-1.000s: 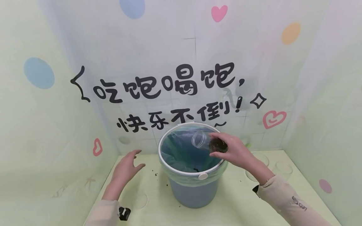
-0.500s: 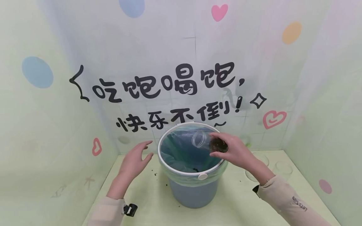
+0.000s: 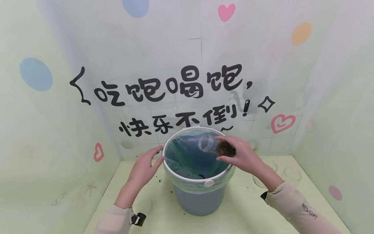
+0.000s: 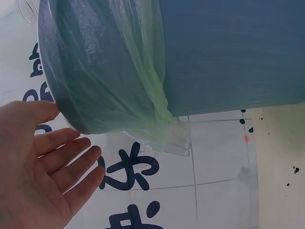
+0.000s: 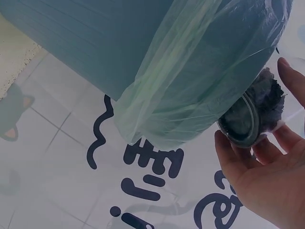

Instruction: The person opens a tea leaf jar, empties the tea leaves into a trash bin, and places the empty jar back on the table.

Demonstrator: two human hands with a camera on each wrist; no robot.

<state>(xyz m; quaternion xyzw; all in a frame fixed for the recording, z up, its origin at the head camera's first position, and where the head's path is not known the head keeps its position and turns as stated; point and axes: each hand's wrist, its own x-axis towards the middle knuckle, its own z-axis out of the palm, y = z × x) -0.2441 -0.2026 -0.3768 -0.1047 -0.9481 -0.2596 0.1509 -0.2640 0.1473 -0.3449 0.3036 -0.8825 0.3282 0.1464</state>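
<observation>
My right hand (image 3: 241, 154) grips a clear jar (image 3: 207, 143) lying tilted on its side over the bin, its mouth facing left. Dark, crumbly material (image 3: 226, 149) sits at the jar's base end; the right wrist view shows the jar's round bottom (image 5: 240, 121) between thumb and fingers. Under it stands a blue-grey bin (image 3: 200, 200) with a white rim, lined with a translucent green bag (image 3: 187, 185). At the bin's left side is my left hand (image 3: 146, 167), fingers extended, thumb and fingertips at the rim. In the left wrist view, that hand (image 4: 52, 162) holds nothing.
Clear round dishes or containers (image 3: 292, 176) stand on the pale table (image 3: 245, 211) at right, partly behind my right forearm. Another faint clear round thing (image 3: 144, 206) is at left. Dark crumbs (image 3: 159, 180) lie beside the bin. Printed curtains (image 3: 187, 48) enclose the back and sides.
My left hand has moved right and slightly up, from beside the bin to its rim. The right hand and the tilted jar have hardly moved.
</observation>
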